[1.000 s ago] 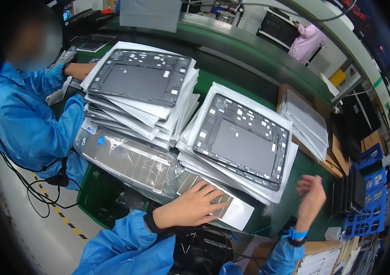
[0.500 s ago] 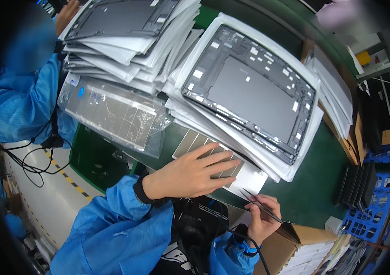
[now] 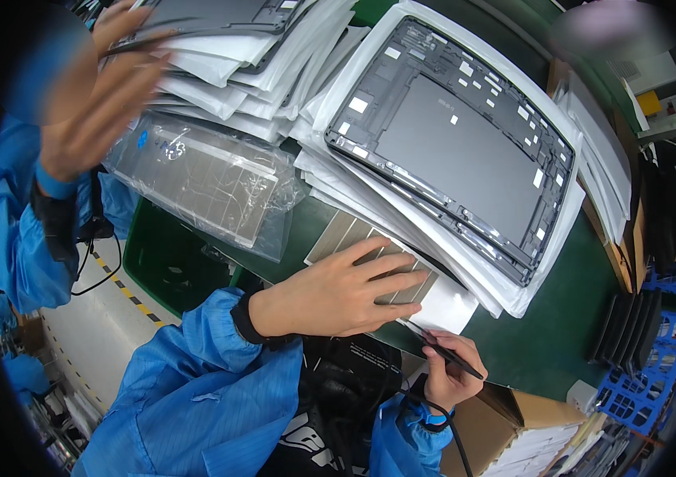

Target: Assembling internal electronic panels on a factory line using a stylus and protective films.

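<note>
Two stacked trays (image 3: 402, 171) — green bench (image 3: 549, 350), crowded workshop.

Matt grey metal back cover (image 3: 465, 151) on white foam sheets (image 3: 505, 290); glossy crinkled plastic bag (image 3: 203, 179).

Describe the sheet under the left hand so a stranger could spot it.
On the green table, look below the white stack topped by a dark frame. The left hand presses a white sheet there; unlike its neighbours, it carries grey strips.
</note>
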### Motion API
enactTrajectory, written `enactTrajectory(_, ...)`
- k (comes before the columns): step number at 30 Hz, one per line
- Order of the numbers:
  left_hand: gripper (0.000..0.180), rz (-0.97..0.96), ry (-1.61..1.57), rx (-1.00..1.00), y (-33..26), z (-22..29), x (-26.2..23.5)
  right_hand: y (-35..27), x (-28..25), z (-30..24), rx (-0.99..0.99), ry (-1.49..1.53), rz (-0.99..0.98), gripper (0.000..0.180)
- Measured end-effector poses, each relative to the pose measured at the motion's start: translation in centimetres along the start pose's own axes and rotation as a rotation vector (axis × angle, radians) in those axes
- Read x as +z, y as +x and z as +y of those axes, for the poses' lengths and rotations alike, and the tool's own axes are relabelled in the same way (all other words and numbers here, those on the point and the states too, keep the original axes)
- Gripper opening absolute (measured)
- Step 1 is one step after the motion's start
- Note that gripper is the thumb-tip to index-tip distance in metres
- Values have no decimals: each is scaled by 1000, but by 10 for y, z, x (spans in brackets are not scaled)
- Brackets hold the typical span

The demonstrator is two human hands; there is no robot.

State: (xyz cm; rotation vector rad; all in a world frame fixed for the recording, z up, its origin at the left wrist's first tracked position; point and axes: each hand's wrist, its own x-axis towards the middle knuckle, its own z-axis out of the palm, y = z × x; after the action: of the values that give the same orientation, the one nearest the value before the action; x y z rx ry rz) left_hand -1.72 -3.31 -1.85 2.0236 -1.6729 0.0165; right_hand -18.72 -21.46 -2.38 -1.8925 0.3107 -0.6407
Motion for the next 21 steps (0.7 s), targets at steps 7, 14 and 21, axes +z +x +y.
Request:
enactTrajectory(7,48,12,-25,-6,-1,-1,1,4,1,-2,-92,-102,-70,26)
enactTrajectory(14,46,10,-37,0,-1,-1,1,0,5,4,-310,-201,-82,23)
enactTrajectory(21,46,11,-10,10,-1,-1,3,-4,6,8,-311,-169,-28,21)
